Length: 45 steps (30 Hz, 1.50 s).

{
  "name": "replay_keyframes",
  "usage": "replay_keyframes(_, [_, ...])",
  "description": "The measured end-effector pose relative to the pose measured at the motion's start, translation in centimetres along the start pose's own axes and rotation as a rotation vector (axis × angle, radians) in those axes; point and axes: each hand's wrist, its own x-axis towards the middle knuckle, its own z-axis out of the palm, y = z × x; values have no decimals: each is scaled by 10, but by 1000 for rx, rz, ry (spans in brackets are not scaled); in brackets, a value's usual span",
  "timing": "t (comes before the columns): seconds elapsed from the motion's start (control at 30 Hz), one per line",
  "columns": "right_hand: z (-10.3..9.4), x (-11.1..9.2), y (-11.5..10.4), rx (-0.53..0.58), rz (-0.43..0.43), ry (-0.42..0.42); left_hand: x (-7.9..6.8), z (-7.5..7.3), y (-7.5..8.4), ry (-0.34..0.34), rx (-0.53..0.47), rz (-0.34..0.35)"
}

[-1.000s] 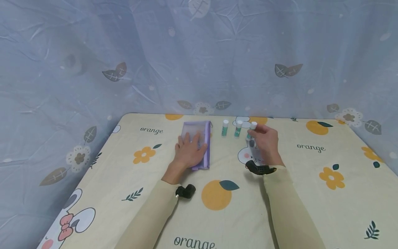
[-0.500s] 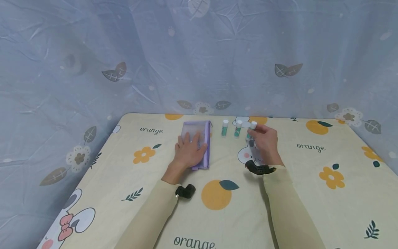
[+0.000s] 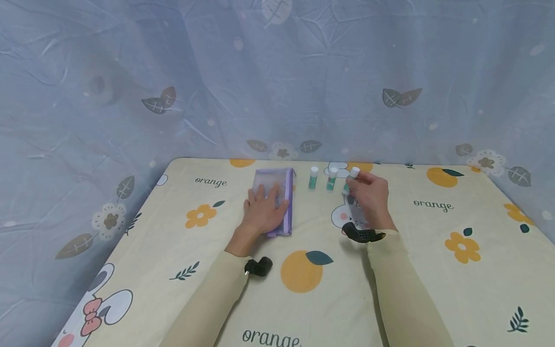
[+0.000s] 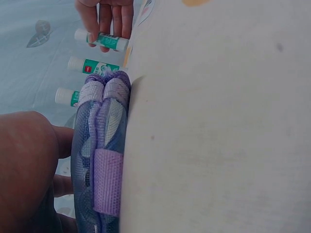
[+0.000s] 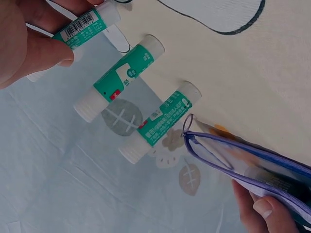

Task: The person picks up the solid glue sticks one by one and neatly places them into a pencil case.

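My right hand pinches a green glue stick with a white cap between thumb and fingers. The stick leans slightly to the right; whether its base touches the table I cannot tell. To its left, two more glue sticks stand upright: a middle one and a left one. My left hand rests with spread fingers on a purple-edged mesh zip pouch lying flat. In the right wrist view, something dark shows inside the pouch; its kind is unclear.
A cream tablecloth printed with oranges, flowers and rabbits covers the table. Behind the table's back edge hangs a pale blue patterned curtain. A black wrist camera sits on my right wrist, another camera on my left.
The glue stick in my right hand has tipped a little to the right, its cap slightly higher. My left hand, the pouch and the other two glue sticks stay put.
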Motion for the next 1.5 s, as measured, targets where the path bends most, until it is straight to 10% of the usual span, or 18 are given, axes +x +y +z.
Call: replay_keyframes(1.5, [-4, -9, -24, 124, -117, 64, 0, 1, 0, -3, 4, 1])
